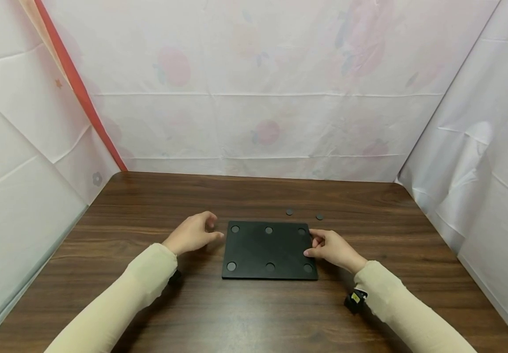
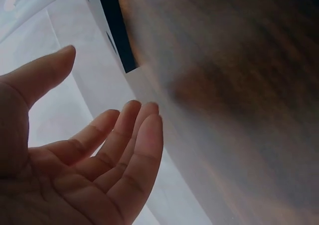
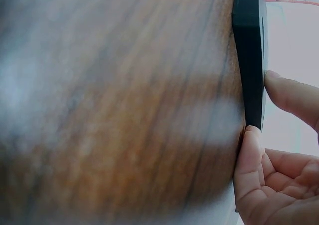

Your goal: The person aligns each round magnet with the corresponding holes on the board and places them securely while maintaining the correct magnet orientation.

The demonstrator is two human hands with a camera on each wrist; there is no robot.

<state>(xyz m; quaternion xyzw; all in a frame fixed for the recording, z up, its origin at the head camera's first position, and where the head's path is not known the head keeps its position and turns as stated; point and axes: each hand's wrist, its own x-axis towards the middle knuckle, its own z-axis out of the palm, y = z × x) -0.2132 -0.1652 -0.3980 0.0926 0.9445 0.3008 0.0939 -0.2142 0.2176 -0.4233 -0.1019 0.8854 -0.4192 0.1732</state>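
A flat black rectangular board lies on the table with round spots in two rows of three. My right hand holds its right edge, the thumb on the top face and the index finger at the side. In the right wrist view the fingertips meet the board's edge close to the wood. Left of the board, my left hand is spread, thumb apart from softly bent fingers, with nothing in it. The left wrist view shows the board's dark edge beyond that hand's fingertips.
Two small dark discs, one behind the board and another farther right, lie on the brown wood-grain table. Pale printed curtains stand behind the table and along both sides. Each wrist wears a small dark camera.
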